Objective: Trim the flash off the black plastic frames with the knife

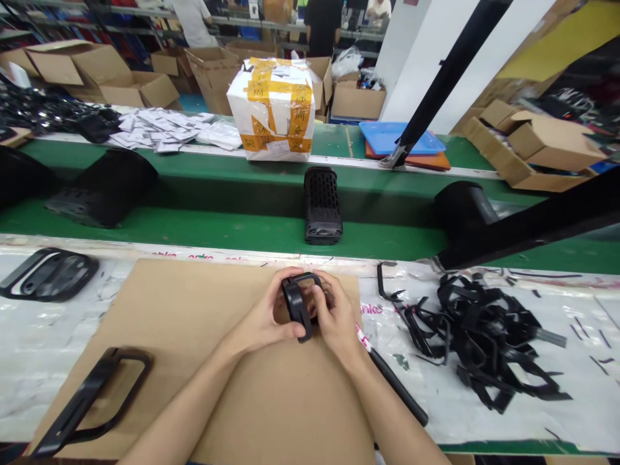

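Observation:
Over the cardboard sheet [194, 310], my left hand [266, 316] grips a black plastic handle frame [296, 302] by its left side, thumb low and fingers behind. My right hand [336, 313] holds the right side of the same frame, with thumb and fingers bent at its edge; whether a small strip is pinched there I cannot tell. A similar black handle frame [97, 394] lies at the left of the cardboard. Beside my right forearm rests a black rod-like tool [397, 387], partly hidden by the arm.
A tangled heap of black strips [489, 336] lies to the right. Upright black perforated housing [323, 205] stands on the green conveyor [232, 226]. Another black frame part [51, 274] sits far left. A taped white box [274, 106] is behind, and a slanted black post [445, 77] rises at right.

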`<state>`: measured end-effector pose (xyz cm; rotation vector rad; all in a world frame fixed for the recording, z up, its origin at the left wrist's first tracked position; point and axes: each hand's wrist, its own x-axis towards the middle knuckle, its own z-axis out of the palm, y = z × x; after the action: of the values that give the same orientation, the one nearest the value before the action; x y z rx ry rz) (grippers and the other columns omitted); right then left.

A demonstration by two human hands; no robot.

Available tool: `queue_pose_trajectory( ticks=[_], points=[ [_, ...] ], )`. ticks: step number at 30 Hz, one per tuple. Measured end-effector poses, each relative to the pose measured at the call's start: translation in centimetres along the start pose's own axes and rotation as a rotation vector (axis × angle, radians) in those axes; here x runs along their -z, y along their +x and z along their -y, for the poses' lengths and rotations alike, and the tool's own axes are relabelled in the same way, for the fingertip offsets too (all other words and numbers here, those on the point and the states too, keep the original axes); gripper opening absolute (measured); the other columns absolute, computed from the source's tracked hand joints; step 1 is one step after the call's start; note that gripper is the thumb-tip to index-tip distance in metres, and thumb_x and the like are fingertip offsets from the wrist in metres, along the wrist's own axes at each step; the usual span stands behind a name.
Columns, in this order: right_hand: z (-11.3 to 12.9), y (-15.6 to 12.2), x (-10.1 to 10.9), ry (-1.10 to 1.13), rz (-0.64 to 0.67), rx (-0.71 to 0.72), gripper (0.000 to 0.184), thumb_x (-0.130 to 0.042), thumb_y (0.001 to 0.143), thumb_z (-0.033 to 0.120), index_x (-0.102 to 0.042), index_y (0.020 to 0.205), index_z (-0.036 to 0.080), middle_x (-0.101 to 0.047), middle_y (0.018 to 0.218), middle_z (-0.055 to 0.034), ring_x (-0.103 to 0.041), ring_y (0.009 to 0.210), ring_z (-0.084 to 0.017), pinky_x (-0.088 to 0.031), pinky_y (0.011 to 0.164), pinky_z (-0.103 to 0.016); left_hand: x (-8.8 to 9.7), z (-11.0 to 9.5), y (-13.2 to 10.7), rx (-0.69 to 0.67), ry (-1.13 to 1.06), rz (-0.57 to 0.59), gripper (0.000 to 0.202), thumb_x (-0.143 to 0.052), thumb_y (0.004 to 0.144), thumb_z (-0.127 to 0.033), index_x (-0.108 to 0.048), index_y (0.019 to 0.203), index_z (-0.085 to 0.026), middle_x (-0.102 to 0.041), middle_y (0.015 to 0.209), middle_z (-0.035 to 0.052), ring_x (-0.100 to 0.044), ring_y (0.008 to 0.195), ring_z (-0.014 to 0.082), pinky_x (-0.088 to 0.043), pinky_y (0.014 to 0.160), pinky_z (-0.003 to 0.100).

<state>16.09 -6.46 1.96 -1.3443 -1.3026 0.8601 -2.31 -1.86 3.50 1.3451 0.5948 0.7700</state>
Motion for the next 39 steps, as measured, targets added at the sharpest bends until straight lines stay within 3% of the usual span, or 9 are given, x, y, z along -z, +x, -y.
queue_pose_trajectory(
  ticks=[4,7,11,15,20,24,27,31,39],
  points=[
    [0.2,0.2,0.7,-0.203,-0.015,0.134,0.021,-0.055,0.107,0.028,-0.065,0.126,0.025,-0.080,0.109,-0.0060,-0.077,0.095,-0.023,-0.061,0.083,-0.035,-0.3,-0.4,-0.5,-0.150,0.378,-0.047,0.082,-0.089,0.078,-0.035,-0.044,0.146,-0.028,-0.044,0.148,0.0139,-0.044,0.144,0.0376,-0.037,0.123,0.052],
    [0.1,0.7,1.6,-0.304,0.001,0.197,0.011,-0.061,0.096,0.022,-0.068,0.104,0.024,-0.075,0.095,-0.0054,-0.071,0.088,-0.024,-0.056,0.081,-0.038,-0.8,-1.1,-1.0,-0.122,0.612,0.004,0.085,-0.088,0.073,-0.026,-0.044,0.146,-0.029,-0.040,0.146,0.0140,-0.045,0.142,0.0377,-0.043,0.119,0.051],
    [-0.2,1.3,2.1,-0.341,0.036,0.189,0.014,-0.063,0.081,0.017,-0.055,0.074,0.026,-0.056,0.070,-0.0001,-0.055,0.075,-0.024,-0.047,0.073,-0.036,-1.8,-1.5,-1.3,-0.039,0.701,0.046,0.097,-0.097,0.066,-0.036,-0.045,0.147,-0.030,-0.038,0.148,0.0145,-0.047,0.140,0.0408,-0.048,0.115,0.054],
    [0.9,1.4,2.0,-0.310,0.109,0.144,0.017,-0.062,0.078,0.014,-0.051,0.070,0.025,-0.049,0.066,0.0027,-0.050,0.070,-0.020,-0.042,0.068,-0.032,-1.4,-2.2,-1.4,-0.018,0.652,0.062,0.081,-0.088,0.070,-0.024,-0.049,0.141,-0.030,-0.041,0.147,0.0128,-0.049,0.139,0.0374,-0.048,0.115,0.049],
    [4.4,-0.4,3.8,0.246,0.539,-0.267,0.033,-0.078,0.087,0.049,-0.060,0.080,0.023,-0.051,0.074,0.0035,-0.046,0.067,-0.015,-0.036,0.061,-0.026,0.2,-5.9,-2.3,-0.024,0.378,0.200,0.068,-0.073,0.070,-0.016,-0.052,0.133,-0.028,-0.053,0.136,0.0112,-0.051,0.137,0.0352,-0.045,0.117,0.047],
    [5.3,-3.4,5.4,0.590,0.754,-0.502,0.046,-0.074,0.092,0.064,-0.072,0.089,0.019,-0.057,0.077,0.0002,-0.049,0.068,-0.016,-0.038,0.066,-0.028,0.0,-7.7,-3.3,0.149,0.114,0.379,0.068,-0.080,0.077,-0.027,-0.050,0.138,-0.027,-0.060,0.131,0.0105,-0.060,0.122,0.0335,-0.050,0.106,0.043],
    [5.1,-5.2,5.7,0.553,0.648,-0.513,0.045,-0.075,0.091,0.065,-0.074,0.092,0.019,-0.060,0.080,-0.0010,-0.051,0.070,-0.016,-0.041,0.067,-0.028,-0.3,-7.4,-3.5,0.273,-0.013,0.419,0.062,-0.078,0.088,-0.044,-0.050,0.140,-0.025,-0.064,0.126,0.0102,-0.063,0.115,0.0314,-0.050,0.096,0.038],
    [5.8,-5.9,5.8,0.174,0.386,-0.316,0.035,-0.070,0.097,0.056,-0.070,0.093,0.022,-0.064,0.085,-0.0024,-0.058,0.078,-0.020,-0.048,0.072,-0.030,-0.5,-6.6,-3.3,0.277,0.073,0.300,0.059,-0.070,0.094,-0.061,-0.054,0.136,-0.023,-0.062,0.122,0.0089,-0.060,0.108,0.0291,-0.047,0.089,0.033],
    [6.1,-6.9,5.2,-0.107,0.243,-0.172,0.018,-0.066,0.101,0.033,-0.069,0.114,0.022,-0.075,0.089,-0.0010,-0.072,0.078,-0.019,-0.055,0.072,-0.029,-4.3,-5.1,-5.2,0.165,0.181,0.054,0.049,-0.069,0.099,-0.046,-0.048,0.139,-0.026,-0.054,0.134,0.0086,-0.057,0.121,0.0280,-0.048,0.100,0.035]
  ],
)
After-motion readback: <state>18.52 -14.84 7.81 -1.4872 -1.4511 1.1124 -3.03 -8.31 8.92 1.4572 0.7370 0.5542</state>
